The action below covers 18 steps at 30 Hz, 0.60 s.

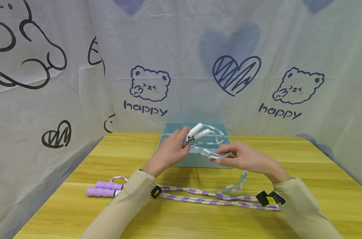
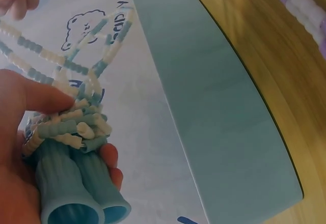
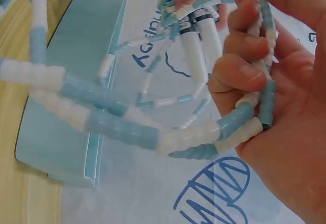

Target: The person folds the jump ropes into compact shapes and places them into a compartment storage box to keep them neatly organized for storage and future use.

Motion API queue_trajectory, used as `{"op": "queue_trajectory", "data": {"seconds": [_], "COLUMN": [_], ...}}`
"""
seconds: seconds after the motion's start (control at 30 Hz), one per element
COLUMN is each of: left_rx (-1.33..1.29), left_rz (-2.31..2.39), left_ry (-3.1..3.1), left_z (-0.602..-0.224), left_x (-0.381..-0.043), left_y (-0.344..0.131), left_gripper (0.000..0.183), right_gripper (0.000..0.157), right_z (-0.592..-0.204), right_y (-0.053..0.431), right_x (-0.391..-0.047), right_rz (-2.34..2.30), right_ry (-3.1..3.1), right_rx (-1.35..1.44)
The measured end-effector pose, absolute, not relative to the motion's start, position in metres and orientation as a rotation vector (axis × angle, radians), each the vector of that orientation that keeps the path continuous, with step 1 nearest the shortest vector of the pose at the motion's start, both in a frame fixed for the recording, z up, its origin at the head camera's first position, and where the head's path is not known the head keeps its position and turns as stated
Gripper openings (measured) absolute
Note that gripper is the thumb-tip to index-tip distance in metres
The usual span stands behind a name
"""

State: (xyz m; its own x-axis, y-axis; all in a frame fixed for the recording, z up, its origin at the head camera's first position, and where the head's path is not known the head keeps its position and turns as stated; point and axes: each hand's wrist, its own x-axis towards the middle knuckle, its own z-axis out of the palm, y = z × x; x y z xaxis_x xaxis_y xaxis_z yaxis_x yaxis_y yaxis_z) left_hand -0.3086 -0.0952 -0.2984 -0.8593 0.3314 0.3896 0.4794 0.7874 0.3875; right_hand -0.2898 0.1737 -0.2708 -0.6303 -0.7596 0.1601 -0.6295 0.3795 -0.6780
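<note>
In the head view my left hand (image 1: 170, 148) grips the two handles of a blue-and-white beaded jump rope, their white ends (image 1: 202, 133) pointing up to the right. Seen from the left wrist, the handles' blue-green ends (image 2: 76, 183) stick out below the hand. Several turns of beaded cord (image 2: 84, 124) lie bunched around the handles, under the thumb. My right hand (image 1: 248, 158) holds strands of the same cord between curled fingers and palm; the right wrist view shows these strands (image 3: 119, 124) trailing away from it. Both hands are above a light blue box (image 1: 200, 160).
A purple-and-white beaded jump rope lies across the wooden table (image 1: 198, 222), its purple handles (image 1: 101, 192) at the left. My forearms pass over it. The box's raised back panel (image 1: 195, 127) stands before a printed cloth backdrop (image 1: 186, 49).
</note>
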Motion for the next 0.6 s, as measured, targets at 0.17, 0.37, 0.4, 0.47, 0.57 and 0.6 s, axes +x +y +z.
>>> {"op": "queue_trajectory", "data": {"seconds": [0.17, 0.37, 0.4, 0.47, 0.57, 0.6], "left_rx": [-0.665, -0.766, -0.790, -0.840, -0.922, -0.950], "left_rz": [-0.580, -0.414, -0.411, -0.400, -0.397, -0.408], "left_ry": [-2.794, -2.852, -2.856, -2.866, -2.873, -2.873], "left_z": [-0.299, -0.297, -0.296, -0.294, -0.292, -0.292], "left_x": [-0.307, -0.301, -0.300, -0.299, -0.298, -0.298], "left_y": [-0.093, -0.091, -0.090, -0.089, -0.088, -0.088], "left_gripper": [0.046, 0.042, 0.041, 0.041, 0.041, 0.041], "right_gripper": [0.014, 0.021, 0.023, 0.026, 0.029, 0.029], "right_z": [-0.271, -0.274, -0.274, -0.274, -0.273, -0.273], "right_y": [0.170, 0.166, 0.165, 0.165, 0.164, 0.164], "right_x": [-0.291, -0.295, -0.295, -0.296, -0.297, -0.297], "right_rz": [-1.189, -1.402, -1.441, -1.506, -1.552, -1.565], "right_ry": [2.488, 2.443, 2.424, 2.377, 2.327, 2.315], "right_rx": [-1.291, -1.180, -1.156, -1.127, -1.137, -1.135]}}
